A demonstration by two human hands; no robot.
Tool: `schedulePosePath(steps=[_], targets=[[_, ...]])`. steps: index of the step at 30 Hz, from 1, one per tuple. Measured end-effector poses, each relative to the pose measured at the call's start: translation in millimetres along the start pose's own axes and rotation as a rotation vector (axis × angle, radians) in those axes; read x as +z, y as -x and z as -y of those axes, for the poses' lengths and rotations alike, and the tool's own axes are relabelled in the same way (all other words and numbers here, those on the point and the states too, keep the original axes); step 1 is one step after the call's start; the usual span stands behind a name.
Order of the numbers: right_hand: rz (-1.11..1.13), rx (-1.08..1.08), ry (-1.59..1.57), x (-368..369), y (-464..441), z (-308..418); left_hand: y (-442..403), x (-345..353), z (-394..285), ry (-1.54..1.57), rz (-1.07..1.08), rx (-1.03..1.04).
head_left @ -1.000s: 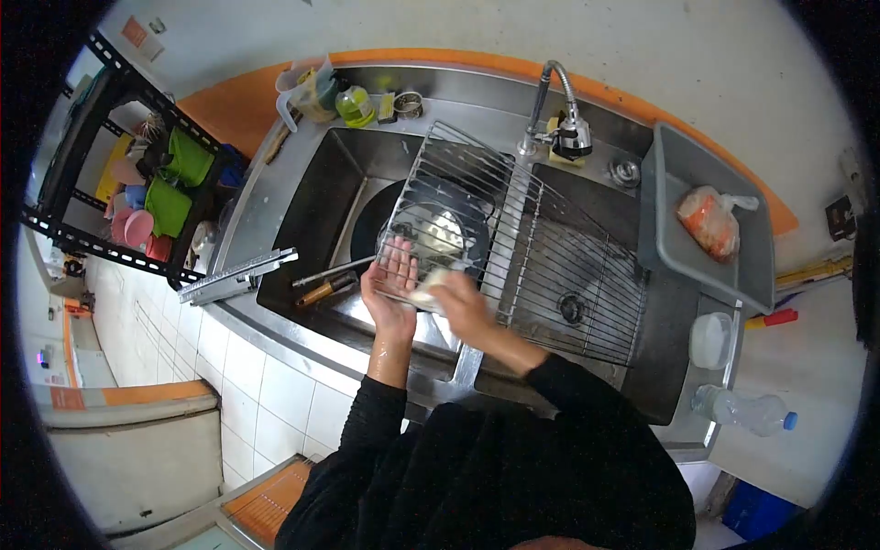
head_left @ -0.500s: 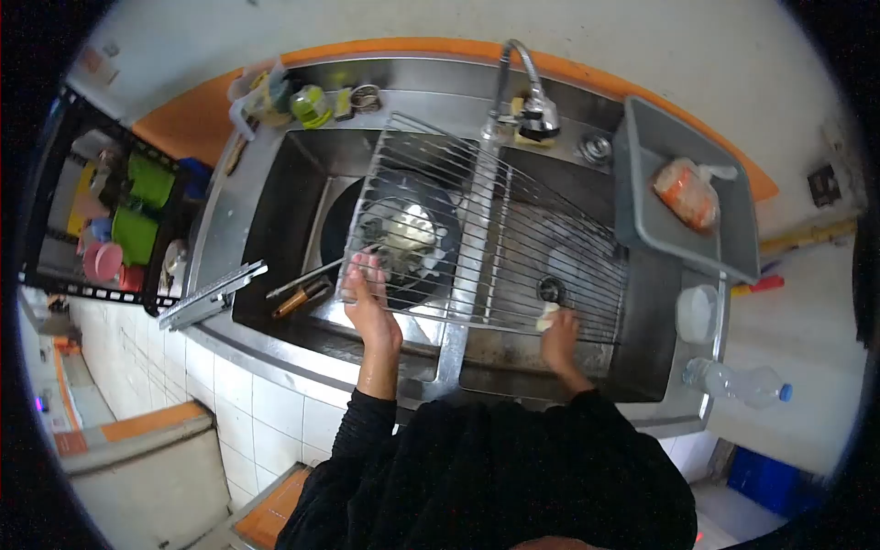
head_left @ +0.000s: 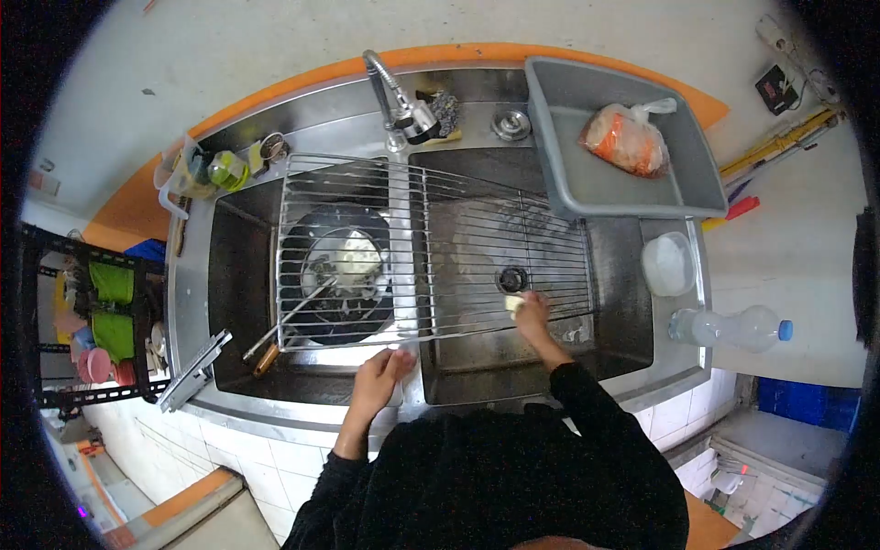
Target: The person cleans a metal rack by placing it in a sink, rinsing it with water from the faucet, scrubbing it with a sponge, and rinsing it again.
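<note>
A metal wire rack point(head_left: 477, 197) lies across both sink basins, over the divider. My left hand point(head_left: 380, 374) is just below the rack's near edge, its fingers a little apart with nothing visible between them. My right hand point(head_left: 533, 316) is closed on a small pale sponge point(head_left: 513, 302), pressed to the rack's bars near the front right. Under the rack in the left basin sits a dark round pan point(head_left: 316, 220) with a whitish, foamy lump point(head_left: 357, 257) in it. A thin metal handle and a wooden handle point(head_left: 266, 359) stick out at the lower left.
A flexible faucet point(head_left: 394, 101) rises behind the divider. A grey tub point(head_left: 559, 156) holding a bagged orange item point(head_left: 628, 142) overhangs the right basin. A white container point(head_left: 667, 263) and plastic bottles point(head_left: 729, 328) line the right; a metal rail point(head_left: 197, 368) lies front left.
My left hand has come off the rack's left part to below its near edge. The rack lies turned straighter across the sink. My right hand still holds the sponge against it.
</note>
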State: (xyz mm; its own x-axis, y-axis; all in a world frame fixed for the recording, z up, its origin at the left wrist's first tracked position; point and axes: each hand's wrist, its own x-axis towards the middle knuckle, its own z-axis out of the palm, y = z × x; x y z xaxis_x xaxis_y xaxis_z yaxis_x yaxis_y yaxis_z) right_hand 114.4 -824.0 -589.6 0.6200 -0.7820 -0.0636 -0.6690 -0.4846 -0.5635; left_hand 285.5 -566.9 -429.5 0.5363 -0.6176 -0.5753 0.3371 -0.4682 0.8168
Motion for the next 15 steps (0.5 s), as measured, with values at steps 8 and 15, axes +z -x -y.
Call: schedulePosePath(steps=[8, 15], targets=[[-0.031, -0.289, -0.326, -0.9, 25.2, 100.1, -73.8, 80.8, -31.3, -1.063, 0.051, 0.65], [-0.306, -0.006, -0.248, 1.8, -22.8, 62.8, -104.0, 98.5, -15.8, -1.545, -0.091, 0.686]])
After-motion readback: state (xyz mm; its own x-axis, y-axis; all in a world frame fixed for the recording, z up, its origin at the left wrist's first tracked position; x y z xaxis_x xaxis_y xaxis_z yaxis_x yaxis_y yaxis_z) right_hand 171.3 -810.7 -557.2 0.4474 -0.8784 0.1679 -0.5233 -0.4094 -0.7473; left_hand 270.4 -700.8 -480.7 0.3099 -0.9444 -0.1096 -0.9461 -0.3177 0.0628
